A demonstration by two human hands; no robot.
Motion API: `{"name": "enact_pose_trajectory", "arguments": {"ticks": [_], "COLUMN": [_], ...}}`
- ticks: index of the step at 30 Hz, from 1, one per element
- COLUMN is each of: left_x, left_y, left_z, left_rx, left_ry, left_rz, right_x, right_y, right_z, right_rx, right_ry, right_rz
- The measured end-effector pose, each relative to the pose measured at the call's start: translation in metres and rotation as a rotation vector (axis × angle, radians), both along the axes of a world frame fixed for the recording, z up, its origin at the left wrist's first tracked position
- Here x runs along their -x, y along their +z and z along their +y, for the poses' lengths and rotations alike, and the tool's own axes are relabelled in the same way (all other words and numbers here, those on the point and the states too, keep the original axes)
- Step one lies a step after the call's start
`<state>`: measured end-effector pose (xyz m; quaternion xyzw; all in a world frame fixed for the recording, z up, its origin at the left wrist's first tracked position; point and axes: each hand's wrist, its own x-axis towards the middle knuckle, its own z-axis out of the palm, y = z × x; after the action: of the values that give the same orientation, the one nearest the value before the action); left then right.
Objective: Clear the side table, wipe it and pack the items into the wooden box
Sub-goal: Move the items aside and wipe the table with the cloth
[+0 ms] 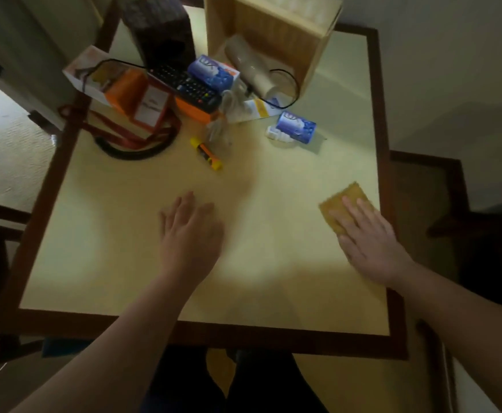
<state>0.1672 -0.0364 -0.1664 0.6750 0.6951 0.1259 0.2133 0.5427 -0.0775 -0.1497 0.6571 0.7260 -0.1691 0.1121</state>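
Head view, looking down: the right hand (372, 234) lies flat on a yellow sponge cloth (343, 205) near the right edge of the worktop (273, 263), fingers straight and pressing, nothing curled round it. The left hand (188, 228) rests open beside it, towards the middle, fingers spread on the bare surface; neither grip is clamped on anything.

The step in hand looks like the wipe of the near half. The far half is crowded: the wooden box (273, 31) lies tipped on its side at the far edge, its opening facing this way, with a pale cylinder (251, 70) partly inside. A remote control (188, 84), two blue packets (214, 71) (296, 126), orange boxes (130, 87), a red strap (133, 138) and a yellow marker (206, 153) are heaped to the far left and middle.

To wipe well, I would say the palm should keep even pressure and travel in overlapping passes from right edge to left, the free hand bracing. The cloth should stop short of the marker and the small white bottle (276, 135), which would roll or scatter if nudged. The far half cannot be cleaned properly until those items are lifted away.
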Motion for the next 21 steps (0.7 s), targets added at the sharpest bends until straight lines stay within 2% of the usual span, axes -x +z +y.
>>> {"name": "enact_pose_trajectory", "arguments": {"ticks": [4, 7, 14, 21], "left_x": [-0.046, -0.069, -0.079, -0.082], "left_y": [-0.005, -0.010, -0.018, -0.021], "left_z": [0.017, 0.026, 0.024, 0.024], "left_rx": [-0.010, -0.018, -0.065, -0.096], "left_ry": [0.052, 0.077, 0.093, 0.096], "left_rz": [0.019, 0.059, 0.175, 0.210], "right_x": [0.016, 0.021, 0.005, -0.011], "right_y": [-0.005, -0.010, -0.017, -0.019], "right_z": [0.055, 0.084, 0.141, 0.242], "right_rx": [-0.047, -0.051, -0.061, -0.064], "right_ry": [-0.284, -0.378, -0.377, -0.399], "right_rz": [0.023, 0.037, 0.039, 0.021]}}
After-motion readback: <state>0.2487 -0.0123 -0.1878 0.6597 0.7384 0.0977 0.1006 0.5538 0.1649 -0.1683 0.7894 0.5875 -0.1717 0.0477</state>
